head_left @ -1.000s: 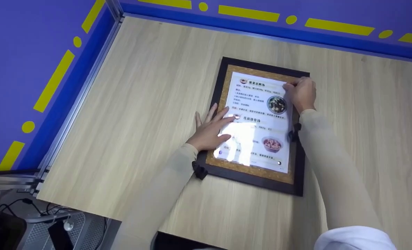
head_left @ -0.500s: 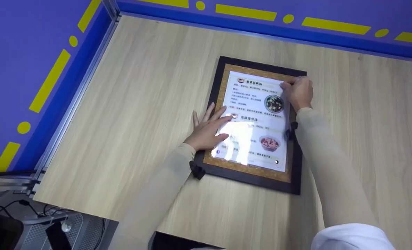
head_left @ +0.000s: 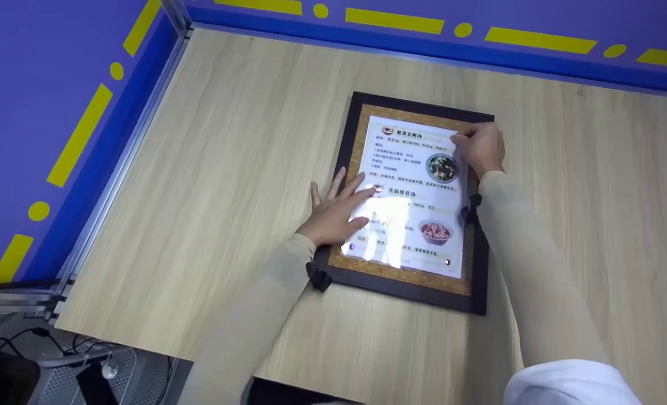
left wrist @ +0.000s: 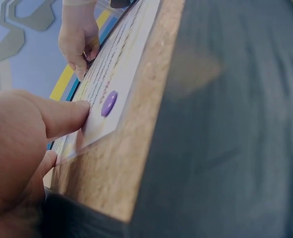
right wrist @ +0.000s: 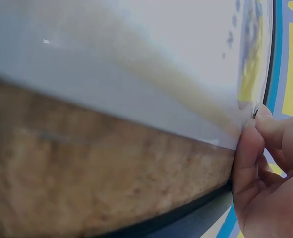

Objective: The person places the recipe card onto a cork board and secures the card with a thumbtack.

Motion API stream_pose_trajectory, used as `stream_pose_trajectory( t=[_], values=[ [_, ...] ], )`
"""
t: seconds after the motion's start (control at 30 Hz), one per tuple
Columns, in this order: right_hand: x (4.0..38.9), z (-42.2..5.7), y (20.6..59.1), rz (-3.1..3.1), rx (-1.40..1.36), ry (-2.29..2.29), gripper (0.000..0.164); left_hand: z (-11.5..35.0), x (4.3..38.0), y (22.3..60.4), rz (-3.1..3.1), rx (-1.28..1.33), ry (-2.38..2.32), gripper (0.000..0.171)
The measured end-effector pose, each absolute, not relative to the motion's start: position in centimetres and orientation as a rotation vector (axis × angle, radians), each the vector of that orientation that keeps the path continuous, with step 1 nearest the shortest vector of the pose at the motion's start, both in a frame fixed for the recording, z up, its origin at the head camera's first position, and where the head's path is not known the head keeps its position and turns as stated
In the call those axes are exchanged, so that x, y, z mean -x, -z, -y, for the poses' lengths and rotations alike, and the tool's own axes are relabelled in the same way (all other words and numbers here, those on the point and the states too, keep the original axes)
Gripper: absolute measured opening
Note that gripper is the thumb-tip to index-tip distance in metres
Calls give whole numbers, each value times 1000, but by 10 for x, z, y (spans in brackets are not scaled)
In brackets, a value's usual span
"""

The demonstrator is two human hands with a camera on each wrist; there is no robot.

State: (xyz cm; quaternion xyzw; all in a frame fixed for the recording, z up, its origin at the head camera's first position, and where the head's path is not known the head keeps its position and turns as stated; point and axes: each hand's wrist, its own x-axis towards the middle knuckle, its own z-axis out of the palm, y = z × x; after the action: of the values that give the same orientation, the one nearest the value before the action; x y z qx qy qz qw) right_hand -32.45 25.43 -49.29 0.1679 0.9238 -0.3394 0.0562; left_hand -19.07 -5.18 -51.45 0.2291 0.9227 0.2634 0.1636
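A dark-framed cork board (head_left: 406, 274) lies on the table, with a glossy printed recipe sheet (head_left: 418, 211) over its middle. My left hand (head_left: 333, 218) rests on the sheet's left edge, fingers spread and thumb apart. At the sheet's upper right corner my right hand (head_left: 484, 147) pinches a small dark pin (right wrist: 256, 113) between thumb and forefinger; its tip is hidden by the fingers. A domed purple thumbtack (left wrist: 109, 103) sits in the lower left corner of the sheet. Another small dark round tack (head_left: 447, 262) shows at the lower right corner.
The wooden table (head_left: 238, 157) extends around the board. Blue panels with yellow marks (head_left: 395, 19) rise behind it and on the left, along a metal rail (head_left: 125, 163). Cables and a mesh tray (head_left: 120, 371) lie below the table's front left edge.
The head view has shifted slightly, so the board appears a little further left. Both hands keep their places on the sheet, the right one still pinching at the upper right corner.
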Motion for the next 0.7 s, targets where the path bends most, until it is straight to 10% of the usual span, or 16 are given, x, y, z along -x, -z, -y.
stream_pose_trajectory(
  t=[0.7],
  values=[
    [326,-263,490,-2754,-612,1134,29,52,192,513,-2629,-650,-711,80]
  ],
)
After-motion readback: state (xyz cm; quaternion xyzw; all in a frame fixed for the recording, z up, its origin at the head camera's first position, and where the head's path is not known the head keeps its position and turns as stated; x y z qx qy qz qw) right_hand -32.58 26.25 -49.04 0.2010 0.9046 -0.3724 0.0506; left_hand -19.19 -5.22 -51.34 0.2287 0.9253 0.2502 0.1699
